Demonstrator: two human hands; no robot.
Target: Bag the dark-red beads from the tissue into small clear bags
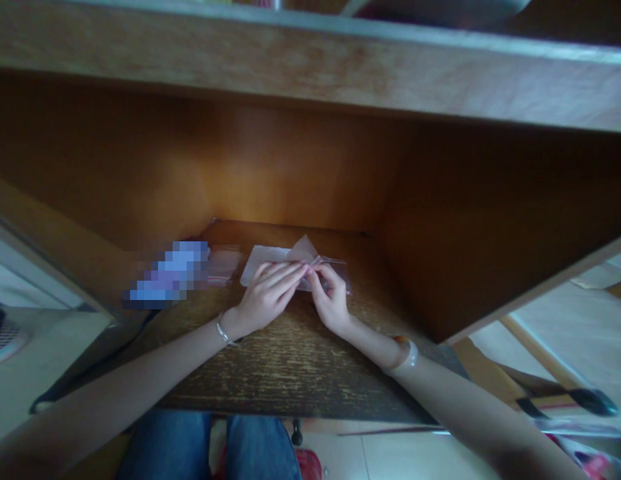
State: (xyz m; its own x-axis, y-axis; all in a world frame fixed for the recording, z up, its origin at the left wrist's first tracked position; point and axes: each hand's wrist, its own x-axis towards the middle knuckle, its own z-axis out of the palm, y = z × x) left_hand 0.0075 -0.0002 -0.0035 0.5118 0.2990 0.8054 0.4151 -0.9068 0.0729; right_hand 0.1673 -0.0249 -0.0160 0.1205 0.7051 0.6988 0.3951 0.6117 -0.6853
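Worn dark-brown wooden desktop, open room nr front edge.
R hand pinches thin clear plastic bag; L hand, fingers extended, touches it, grip unclear.

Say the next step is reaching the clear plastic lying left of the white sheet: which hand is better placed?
Probably the left hand: it is nearer that clear plastic, and the right hand sits beyond it. Both are busy at a thin translucent sheet, though.
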